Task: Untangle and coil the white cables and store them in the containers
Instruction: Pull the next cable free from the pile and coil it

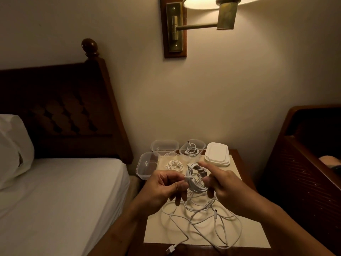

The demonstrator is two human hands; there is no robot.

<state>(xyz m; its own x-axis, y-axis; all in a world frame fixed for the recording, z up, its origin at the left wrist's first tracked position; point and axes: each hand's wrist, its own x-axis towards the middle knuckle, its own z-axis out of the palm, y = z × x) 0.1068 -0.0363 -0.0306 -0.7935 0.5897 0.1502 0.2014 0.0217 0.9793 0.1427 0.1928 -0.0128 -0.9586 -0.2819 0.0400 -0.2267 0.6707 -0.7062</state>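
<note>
- The half-wound white cable coil [195,180] is pinched on its left side by the thumb and curled fingers of the left hand [166,187]; the empty clear plastic container [147,167] stands just beyond this hand.
- The coil is held between both hands above the cream mat [245,233], with its loops standing nearly upright.
- Its right side is gripped by the right hand [225,183], with the index finger stretched forward.
- The loose white cable tail [217,224] hangs from the coil and lies tangled on the mat, towards the person.
- The left hand is judged to be nearer to the empty container.
</note>
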